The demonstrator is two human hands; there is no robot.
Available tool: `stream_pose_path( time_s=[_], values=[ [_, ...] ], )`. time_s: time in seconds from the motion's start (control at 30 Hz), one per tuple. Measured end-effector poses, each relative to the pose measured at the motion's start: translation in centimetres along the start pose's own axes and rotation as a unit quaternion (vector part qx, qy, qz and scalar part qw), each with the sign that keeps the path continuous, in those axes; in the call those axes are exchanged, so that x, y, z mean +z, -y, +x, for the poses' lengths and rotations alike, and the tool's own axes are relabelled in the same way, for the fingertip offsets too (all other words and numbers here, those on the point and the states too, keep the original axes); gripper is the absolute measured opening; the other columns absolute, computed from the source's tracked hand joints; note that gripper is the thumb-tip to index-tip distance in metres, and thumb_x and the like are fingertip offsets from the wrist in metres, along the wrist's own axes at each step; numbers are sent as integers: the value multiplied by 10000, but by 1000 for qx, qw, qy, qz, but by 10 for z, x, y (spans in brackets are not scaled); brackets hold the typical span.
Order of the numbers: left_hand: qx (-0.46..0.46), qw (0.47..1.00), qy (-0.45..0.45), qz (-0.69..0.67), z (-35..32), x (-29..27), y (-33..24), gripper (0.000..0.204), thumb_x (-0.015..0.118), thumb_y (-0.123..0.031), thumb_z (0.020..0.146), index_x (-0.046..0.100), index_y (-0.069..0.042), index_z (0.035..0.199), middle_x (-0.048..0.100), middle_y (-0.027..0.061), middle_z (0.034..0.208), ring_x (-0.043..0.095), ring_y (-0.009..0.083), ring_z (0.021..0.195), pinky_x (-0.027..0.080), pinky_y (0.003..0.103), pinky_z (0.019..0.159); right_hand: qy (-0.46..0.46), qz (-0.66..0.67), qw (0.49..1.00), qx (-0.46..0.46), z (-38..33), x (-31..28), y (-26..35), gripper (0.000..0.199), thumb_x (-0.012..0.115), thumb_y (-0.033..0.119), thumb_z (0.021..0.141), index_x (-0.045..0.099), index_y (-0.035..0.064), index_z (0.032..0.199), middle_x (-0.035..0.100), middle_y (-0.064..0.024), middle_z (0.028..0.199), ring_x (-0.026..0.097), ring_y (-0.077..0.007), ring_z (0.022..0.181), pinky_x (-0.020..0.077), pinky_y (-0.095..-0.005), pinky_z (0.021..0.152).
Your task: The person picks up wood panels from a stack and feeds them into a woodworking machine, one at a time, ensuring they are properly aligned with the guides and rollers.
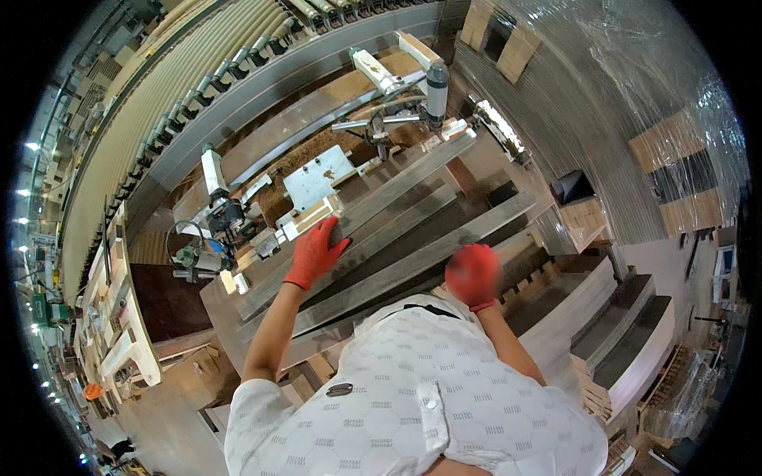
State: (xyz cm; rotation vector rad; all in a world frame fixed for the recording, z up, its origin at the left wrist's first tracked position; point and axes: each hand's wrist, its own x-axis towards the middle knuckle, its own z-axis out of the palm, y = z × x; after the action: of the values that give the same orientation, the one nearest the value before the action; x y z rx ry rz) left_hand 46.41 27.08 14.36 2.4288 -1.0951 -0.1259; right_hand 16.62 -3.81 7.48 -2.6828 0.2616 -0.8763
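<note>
Red-gloved left hand [315, 252] rests flat on a long grey plank [373, 208] — smooth, narrow.

A machine bed [238, 317] of bare metal is carrying three long grey wooden boards [413, 258] lying side by side, running diagonally across it. A white drilled plate [317, 176] is sitting at their far end, with sawdust [278, 208] lying around it.

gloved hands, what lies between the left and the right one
In the head view, long grey boards span the stretch between the left hand and the right hand.
</note>
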Motion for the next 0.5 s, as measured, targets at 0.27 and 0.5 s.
stream_pose_path(
  time_s=[0.27, 0.5],
  values=[
    [-49, 992, -34, 107, 19, 34, 86, 542, 810, -395, 918, 638, -120, 1352, 674, 150, 1310, 629, 381, 1268, 477, 554, 1069, 35, 88, 994, -50, 76, 19, 48, 386, 793, 316, 908, 689, 167, 1248, 655, -79, 1314, 619, -315, 1256, 405, -593, 1167],
    [-88, 981, -130, 117, 43, 70, 123, 535, 830, -448, 868, 679, -114, 1258, 669, 116, 1315, 549, 324, 1381, 275, 605, 1238, 100, 15, 992, -71, 78, 44, 45, 335, 759, 352, 924, 734, 155, 1194, 740, -39, 1131, 693, -257, 1091, 446, -511, 1108]
  ],
)
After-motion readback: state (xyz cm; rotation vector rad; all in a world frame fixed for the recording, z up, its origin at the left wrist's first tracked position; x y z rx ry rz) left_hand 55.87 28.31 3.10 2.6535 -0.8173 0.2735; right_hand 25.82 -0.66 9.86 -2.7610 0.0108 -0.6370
